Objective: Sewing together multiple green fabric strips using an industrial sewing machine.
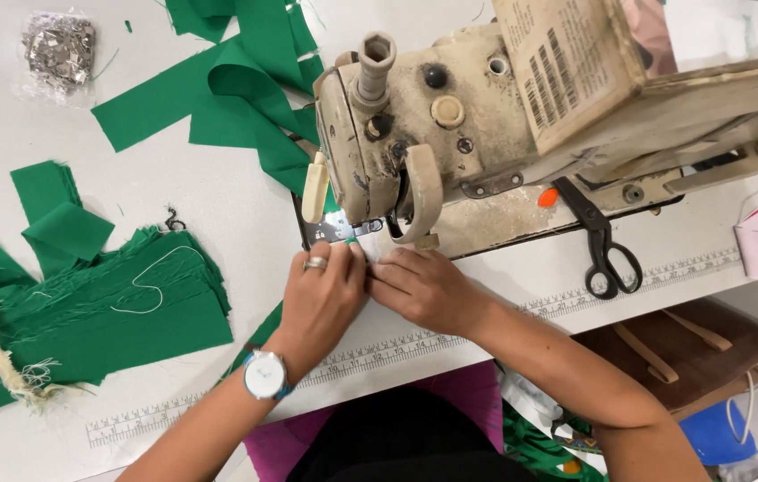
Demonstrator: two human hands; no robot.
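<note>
My left hand, with a ring and a white wristwatch, and my right hand meet fingertip to fingertip just in front of the needle area of a worn beige sewing machine. Together they pinch a small piece of green fabric on the metal plate under the presser foot. Most of that piece is hidden beneath my fingers. More green fabric hangs off the table edge under my left wrist.
A stack of cut green fabric pieces lies to the left, loose green strips behind. Black scissors rest right of the machine. A bag of small metal parts sits far left. A measuring tape runs along the table edge.
</note>
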